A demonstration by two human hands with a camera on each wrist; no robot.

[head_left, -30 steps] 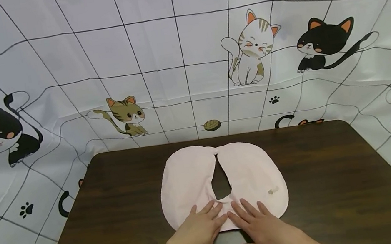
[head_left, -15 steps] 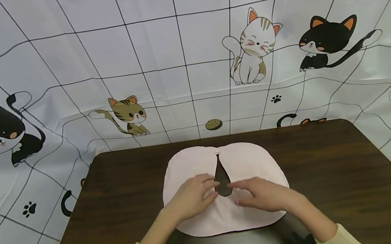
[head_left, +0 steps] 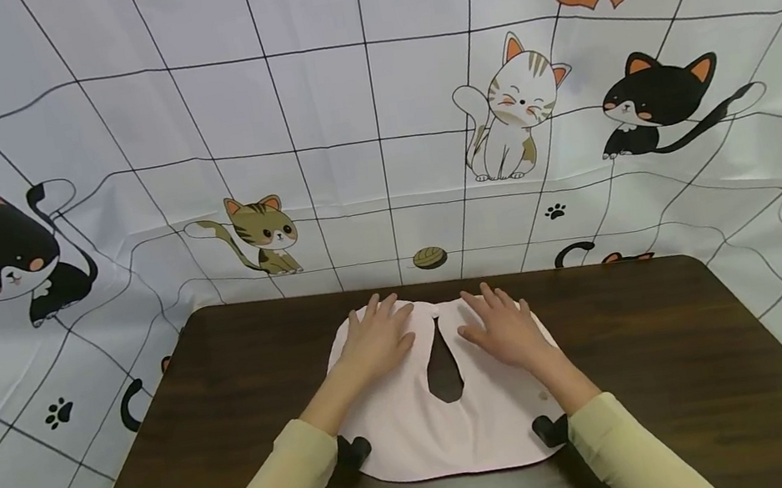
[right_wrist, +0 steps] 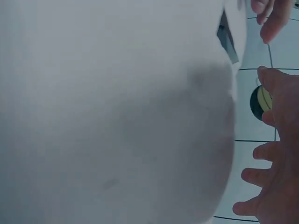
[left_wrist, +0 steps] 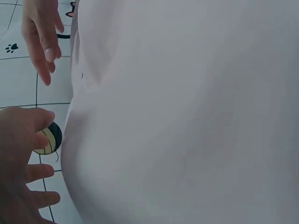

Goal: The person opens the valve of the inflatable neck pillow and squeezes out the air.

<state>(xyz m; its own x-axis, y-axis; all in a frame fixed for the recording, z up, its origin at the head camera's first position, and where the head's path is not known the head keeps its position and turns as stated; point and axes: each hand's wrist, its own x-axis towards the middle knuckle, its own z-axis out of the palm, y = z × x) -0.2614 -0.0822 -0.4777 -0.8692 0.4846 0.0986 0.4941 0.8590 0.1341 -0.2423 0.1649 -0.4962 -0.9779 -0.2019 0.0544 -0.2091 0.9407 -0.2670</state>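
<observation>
A pale pink cloth bib (head_left: 459,445) lies spread flat on the dark brown table, with a teardrop opening in its middle that narrows toward the far edge. Over its far left part is my left hand (head_left: 379,343), fingers straight and spread. My right hand (head_left: 504,330) is over the far right part, its fingers likewise extended. In the left wrist view the left hand (left_wrist: 21,163) appears beside the cloth's far edge. The right wrist view shows the right hand (right_wrist: 280,154) much the same way. Neither hand grips the cloth; whether the fingertips touch it is unclear.
The dark wooden table (head_left: 683,369) extends to both sides of the bib. Behind it hangs a white sheet (head_left: 323,94) with grid lines and cartoon cats. Black wrist devices (head_left: 354,452) sit under both forearms, above the bib's near corners.
Both hands have lifted from the bib's near edge and moved forward, spreading apart to its far left and right parts. The bib has stayed in about the same place.
</observation>
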